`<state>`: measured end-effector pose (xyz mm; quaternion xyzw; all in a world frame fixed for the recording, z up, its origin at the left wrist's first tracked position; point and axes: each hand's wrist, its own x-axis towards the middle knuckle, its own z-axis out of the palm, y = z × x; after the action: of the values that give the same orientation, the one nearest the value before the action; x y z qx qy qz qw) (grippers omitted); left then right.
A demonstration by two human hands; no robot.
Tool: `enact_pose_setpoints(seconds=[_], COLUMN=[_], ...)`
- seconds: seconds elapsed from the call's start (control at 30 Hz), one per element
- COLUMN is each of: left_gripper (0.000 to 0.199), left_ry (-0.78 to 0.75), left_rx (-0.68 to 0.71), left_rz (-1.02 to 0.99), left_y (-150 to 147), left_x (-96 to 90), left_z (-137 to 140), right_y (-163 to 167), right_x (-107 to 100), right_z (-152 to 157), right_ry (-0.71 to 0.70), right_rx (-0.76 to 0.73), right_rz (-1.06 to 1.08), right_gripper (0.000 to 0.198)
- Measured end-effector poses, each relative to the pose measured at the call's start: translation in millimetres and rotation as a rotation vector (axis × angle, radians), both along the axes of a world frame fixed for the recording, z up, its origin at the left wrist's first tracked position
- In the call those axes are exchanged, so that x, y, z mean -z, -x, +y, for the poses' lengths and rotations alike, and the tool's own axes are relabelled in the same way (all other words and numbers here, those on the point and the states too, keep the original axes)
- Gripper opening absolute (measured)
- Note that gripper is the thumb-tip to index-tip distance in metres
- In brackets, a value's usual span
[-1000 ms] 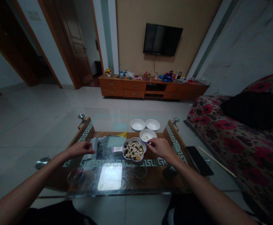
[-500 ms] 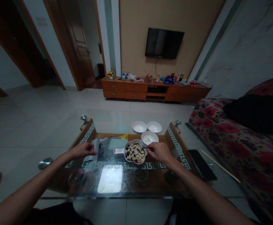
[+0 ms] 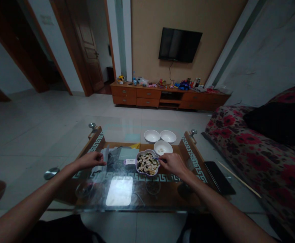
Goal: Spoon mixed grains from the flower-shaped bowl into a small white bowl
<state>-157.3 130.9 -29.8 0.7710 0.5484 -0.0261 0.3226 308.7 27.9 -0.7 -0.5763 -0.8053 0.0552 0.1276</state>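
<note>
At the counter's (image 3: pixel 91 189) middle, my right hand (image 3: pixel 174 163) is pinching a light, stiff spoon (image 3: pixel 157 158) by its handle over the fragile-looking mixed bowl (image 3: pixel 147 163); my left hand (image 3: pixel 90 160) is resting loosely curled.

The right hand (image 3: pixel 174 163) hides most of the thin tool (image 3: pixel 156 158) it pinches, so only a short tip shows at 9 o'clock of the fingers. The pieces in the lobed bowl (image 3: pixel 147 163) are too small to identify. The label (image 3: pixel 130 161) text is unreadable. Both forearms are cut by the bottom edge.
</note>
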Motion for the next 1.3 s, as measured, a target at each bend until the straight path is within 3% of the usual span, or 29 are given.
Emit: enact_pose_setpoints(seconds=[0.17,0.27,0.4,0.5,0.8,1.1,1.3], left_gripper=[0.062,0.062,0.062,0.062,0.063,0.063,0.062], left_ry=[0.003,-0.001,0.005,0.008,0.013,-0.002,-0.015], left_rx=[0.002,-0.002,0.005,0.011,0.015,0.018,0.008], left_rz=[-0.003,-0.001,-0.009,-0.016,-0.018,-0.016,-0.010], left_y=[0.9,2.3,3.6,3.8,2.8,3.7,3.8], left_x=[1.5,2.4,3.6,3.7,2.6,4.4,5.0], left_z=[0.5,0.6,1.1,1.6,1.5,2.0,1.0], right_y=[0.8,-6.4,-29.9,-48.7,-55.4,-10.7,7.0], right_x=[0.1,-3.0,-13.4,-20.1,-19.5,-2.1,1.9], right_z=[1.1,5.2,11.3,13.1,13.3,2.2,0.3], right_ry=[-0.020,-0.102,-0.295,-0.346,-0.329,-0.128,-0.026], right_rx=[-0.022,-0.018,0.093,0.183,0.232,0.084,0.102], right_rz=[0.001,0.082,0.273,0.349,0.353,0.282,0.182], right_gripper=[0.018,0.020,0.028,0.030,0.027,0.021,0.020])
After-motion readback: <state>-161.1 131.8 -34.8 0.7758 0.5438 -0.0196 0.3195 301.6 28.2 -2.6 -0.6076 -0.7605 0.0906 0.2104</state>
